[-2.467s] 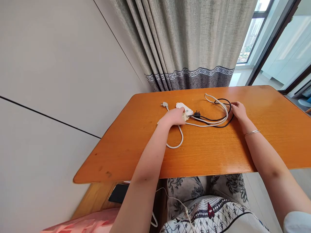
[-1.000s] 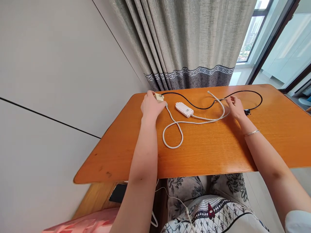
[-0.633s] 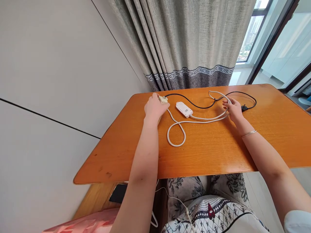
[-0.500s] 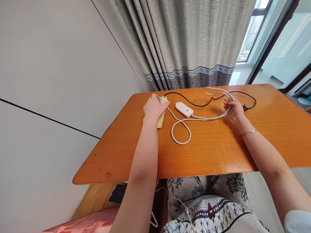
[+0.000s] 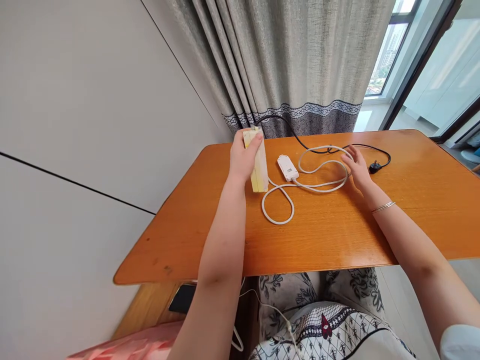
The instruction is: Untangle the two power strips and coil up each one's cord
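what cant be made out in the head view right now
All in the head view:
- Far side of the pale yellow block: hidden by the block itself and the left hand.
- Where the white cable goes behind the block: hidden by the block.
- Whether the right hand grips that cable or only touches it: its fingers obscure the contact.
- Print on the white casing: too small.

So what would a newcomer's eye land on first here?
Probably the pale yellow block in the left hand, held up over the orange-brown table, with a black cable arching from its far end. Next, the white cord looping across the table's middle, the right hand at its right side. Then the black plug, right of that hand.
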